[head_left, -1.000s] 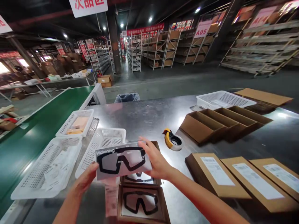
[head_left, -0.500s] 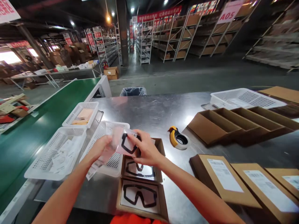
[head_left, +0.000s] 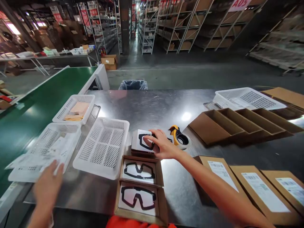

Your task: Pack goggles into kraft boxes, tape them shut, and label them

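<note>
A white box with black-framed glasses printed on it (head_left: pixel 139 141) sits at the far end of the row of brown cartons. My right hand (head_left: pixel 163 144) is on its right side, fingers curled over its top. Nearer me, two open brown cartons (head_left: pixel 163 202) each hold a similar box with the glasses picture facing up. My left hand (head_left: pixel 48 186), blurred, is over the near edge of the left white basket (head_left: pixel 77 126), fingers apart. White papers and clear plastic (head_left: pixel 51 155) lie in that basket, partly over its left rim.
Beside the cartons stands a white mesh basket (head_left: pixel 103 142); another basket (head_left: pixel 91 98) holds tan packets. A yellow tape dispenser (head_left: pixel 177 134) lies right of the cartons. Labelled cartons (head_left: pixel 211 158), open brown cartons (head_left: pixel 206 129) and a white basket (head_left: pixel 239 91) occupy the right. A green conveyor (head_left: pixel 59 91) runs along the left.
My left hand has moved from the white box to the left basket, and the clear plastic has left the box. My right hand has shifted right, lowering the white box to the carton row.
</note>
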{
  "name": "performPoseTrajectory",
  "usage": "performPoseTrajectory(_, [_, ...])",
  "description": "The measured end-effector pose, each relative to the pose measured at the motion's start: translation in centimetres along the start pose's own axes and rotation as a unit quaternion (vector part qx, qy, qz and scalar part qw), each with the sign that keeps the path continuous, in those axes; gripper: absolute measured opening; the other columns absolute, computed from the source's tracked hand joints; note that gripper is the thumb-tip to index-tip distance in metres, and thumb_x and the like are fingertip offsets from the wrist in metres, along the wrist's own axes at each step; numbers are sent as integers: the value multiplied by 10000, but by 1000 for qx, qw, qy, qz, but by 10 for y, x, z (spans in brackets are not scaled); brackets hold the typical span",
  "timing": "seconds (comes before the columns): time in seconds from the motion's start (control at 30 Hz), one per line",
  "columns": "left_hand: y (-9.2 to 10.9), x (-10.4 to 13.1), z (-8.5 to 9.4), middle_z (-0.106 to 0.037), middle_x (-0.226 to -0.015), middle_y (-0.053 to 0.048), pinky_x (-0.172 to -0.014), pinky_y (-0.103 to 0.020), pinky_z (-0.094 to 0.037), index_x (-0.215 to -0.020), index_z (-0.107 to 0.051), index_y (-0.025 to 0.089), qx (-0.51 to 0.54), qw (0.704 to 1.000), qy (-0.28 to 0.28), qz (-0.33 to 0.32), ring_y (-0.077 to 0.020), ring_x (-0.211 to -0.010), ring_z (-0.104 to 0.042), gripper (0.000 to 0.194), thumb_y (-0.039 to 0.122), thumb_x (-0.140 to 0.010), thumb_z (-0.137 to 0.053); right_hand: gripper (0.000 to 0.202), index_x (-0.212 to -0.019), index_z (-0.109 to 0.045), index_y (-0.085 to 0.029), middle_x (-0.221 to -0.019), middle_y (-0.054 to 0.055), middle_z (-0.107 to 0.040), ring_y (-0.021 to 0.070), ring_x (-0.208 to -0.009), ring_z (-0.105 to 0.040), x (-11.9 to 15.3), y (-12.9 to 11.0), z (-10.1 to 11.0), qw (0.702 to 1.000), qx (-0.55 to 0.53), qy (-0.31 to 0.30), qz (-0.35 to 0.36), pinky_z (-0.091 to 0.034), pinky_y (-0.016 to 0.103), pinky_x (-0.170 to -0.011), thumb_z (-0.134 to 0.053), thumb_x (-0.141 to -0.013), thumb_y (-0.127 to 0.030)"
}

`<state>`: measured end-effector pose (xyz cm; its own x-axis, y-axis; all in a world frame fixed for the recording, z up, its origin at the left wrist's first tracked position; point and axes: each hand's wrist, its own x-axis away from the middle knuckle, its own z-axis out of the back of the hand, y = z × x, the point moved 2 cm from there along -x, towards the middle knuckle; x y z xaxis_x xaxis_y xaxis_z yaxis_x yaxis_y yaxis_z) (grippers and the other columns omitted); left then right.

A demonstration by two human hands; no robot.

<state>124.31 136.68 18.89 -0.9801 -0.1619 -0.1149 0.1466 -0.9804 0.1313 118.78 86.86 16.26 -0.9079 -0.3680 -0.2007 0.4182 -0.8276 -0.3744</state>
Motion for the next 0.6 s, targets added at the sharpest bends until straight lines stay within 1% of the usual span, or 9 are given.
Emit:
performPoseTrajectory(0.07, [83, 17, -25, -624, -1226, -207, -945, -437, -441, -1196, -586, 90, -14, 994, -49, -94, -322, -1088, -604, 540, 440, -912, -289, 751, -1335, -460, -202, -1377, 186, -355, 371, -1271, -343, 0, -1, 1, 1000, -9, 6, -6, -225, 611, -1058, -629, -603, -211])
performPoseTrajectory(0.1, [125, 23, -40, -650, -1179, -204, -966, -427, -419, -1141, -624, 101, -19, 984, -99, -146, -309, -1094, -604, 512, 413, -931, -277, 747, -1339, -453, -199, -1383, 189, -345, 375, -1272, -341, 1, -2, 1, 1000, -16, 16, -11, -252, 602, -1051, -634, -614, -227])
performPoseTrajectory(0.17, [197, 29, -65, -715, -954, -186, -899, -408, -442, -937, -701, 128, -9, 968, -161, -194, -298, -961, -656, 486, 450, -924, -338, 731, -1345, -436, -208, -1397, 182, -328, 373, -1281, -338, 5, -5, 1, 998, -33, 47, -21, -296, 576, -1041, -636, -644, -254])
performPoseTrajectory(0.2, [225, 31, -76, -715, -932, -189, -873, -400, -450, -919, -706, 125, -5, 960, -186, -210, -299, -946, -662, 464, 456, -913, -381, 730, -1353, -421, -215, -1406, 175, -318, 369, -1291, -332, 7, -6, 0, 996, -44, 68, -22, -311, 564, -1041, -635, -657, -265])
performPoseTrajectory(0.27, [263, 30, -93, -722, -923, -168, -811, -354, -467, -904, -714, 143, 4, 949, -220, -227, -283, -924, -673, 391, 439, -883, -460, 730, -1370, -388, -224, -1418, 165, -300, 358, -1310, -319, 13, -8, -3, 991, -68, 110, -14, -328, 540, -1045, -629, -683, -280])
performPoseTrajectory(0.33, [281, 28, -105, -727, -924, -153, -758, -318, -473, -905, -717, 152, 2, 941, -245, -233, -270, -911, -681, 317, 387, -859, -509, 739, -1383, -372, -224, -1419, 163, -290, 350, -1311, -323, 19, -7, -5, 988, -83, 132, 2, -341, 523, -1042, -629, -692, -278])
performPoseTrajectory(0.4, [286, 26, -112, -728, -922, -152, -740, -306, -473, -901, -718, 149, -12, 935, -261, -240, -266, -906, -683, 261, 323, -843, -532, 754, -1387, -385, -220, -1415, 166, -293, 351, -1294, -338, 24, -2, -8, 991, -73, 114, 15, -341, 523, -1032, -639, -679, -257])
performPoseTrajectory(0.5, [284, 27, -116, -724, -955, -153, -773, -330, -478, -909, -716, 156, -33, 928, -265, -260, -277, -940, -676, 271, 290, -865, -485, 767, -1390, -430, -237, -1423, 176, -300, 363, -1284, -342, 27, 10, -14, 999, -27, 29, 18, -326, 538, -1013, -667, -661, -228])
performPoseTrajectory(0.6, [281, 32, -118, -715, -1001, -146, -806, -359, -482, -966, -702, 169, -45, 924, -259, -277, -281, -974, -666, 345, 280, -912, -380, 787, -1406, -439, -288, -1441, 169, -308, 377, -1288, -328, 17, 15, -25, 998, 7, -62, -2, -317, 536, -1003, -730, -675, -324])
